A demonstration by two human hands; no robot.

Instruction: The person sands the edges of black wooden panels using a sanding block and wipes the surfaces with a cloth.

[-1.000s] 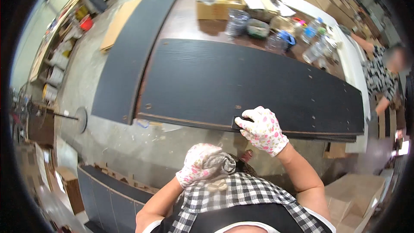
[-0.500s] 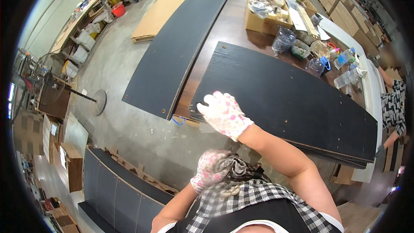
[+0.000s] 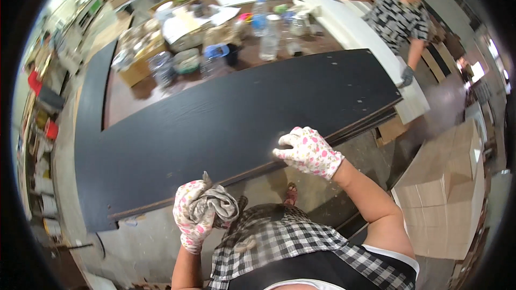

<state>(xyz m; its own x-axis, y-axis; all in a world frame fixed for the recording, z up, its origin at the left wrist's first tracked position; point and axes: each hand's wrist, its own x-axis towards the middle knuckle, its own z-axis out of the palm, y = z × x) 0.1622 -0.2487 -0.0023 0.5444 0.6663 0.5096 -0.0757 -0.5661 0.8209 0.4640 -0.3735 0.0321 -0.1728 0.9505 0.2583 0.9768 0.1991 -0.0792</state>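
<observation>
My left hand, in a white glove with a pink flower pattern, is closed round a crumpled grey rag by the near left edge of the stacked black boards. The matching gloved right hand hovers at the near long edge of the top black board. Its thumb and fingers are apart with nothing between them; whether the fingertips touch the board I cannot tell. Several boards lie stacked under the top one, their ends showing at the right. Another long black board lies to the left.
Behind the boards stand clear plastic bottles, a cardboard box of odds and ends, and papers. At the far right, another person in dark gloves touches a long white panel. Large cardboard cartons stand at right.
My view has swung to the right along the boards. The right hand has shifted from the left end to the near long edge. My left hand has lifted the rag from my waist to the board edge.
</observation>
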